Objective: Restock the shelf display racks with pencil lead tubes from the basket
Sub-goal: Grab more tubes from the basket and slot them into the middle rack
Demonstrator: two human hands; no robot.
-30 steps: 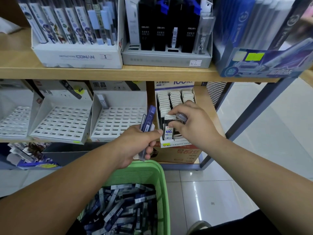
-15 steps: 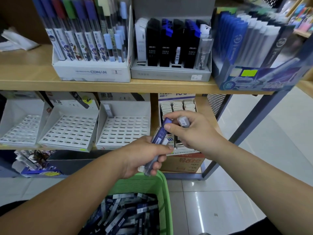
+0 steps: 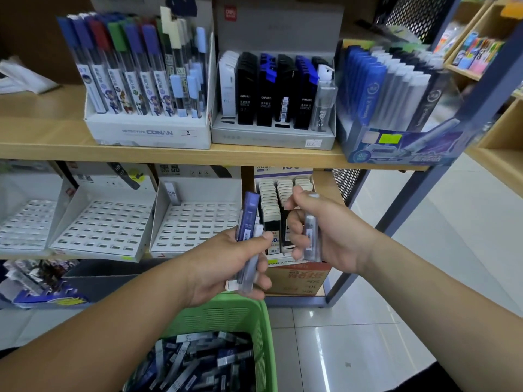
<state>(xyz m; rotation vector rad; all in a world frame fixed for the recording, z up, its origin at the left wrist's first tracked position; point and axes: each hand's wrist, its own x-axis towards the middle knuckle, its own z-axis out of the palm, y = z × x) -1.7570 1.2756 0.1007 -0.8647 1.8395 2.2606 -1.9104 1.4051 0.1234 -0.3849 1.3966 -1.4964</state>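
Observation:
My left hand (image 3: pixel 226 264) grips a small bundle of pencil lead tubes (image 3: pixel 249 219), blue-capped and upright, above the green basket (image 3: pixel 240 315). The basket at the bottom centre holds a heap of loose lead tubes (image 3: pixel 195 360). My right hand (image 3: pixel 325 236) is closed around one clear lead tube (image 3: pixel 310 233), held upright in front of the narrow rack of white-capped tubes (image 3: pixel 283 190) on the lower shelf. Three white slotted display racks sit to the left on that shelf, the nearest (image 3: pixel 195 222) holding a single tube at its back left.
The upper wooden shelf (image 3: pixel 169 152) carries a Conan lead box (image 3: pixel 147 131), a grey box of black and blue cases (image 3: pixel 271 134) and a blue box (image 3: pixel 396 148). A blue metal shelf post (image 3: pixel 396 216) stands right, over tiled floor.
My right hand has drawn back from the narrow rack and turned its clear tube upright. The left hand's bundle has risen slightly. The view has tilted upward, showing more of the upper shelf.

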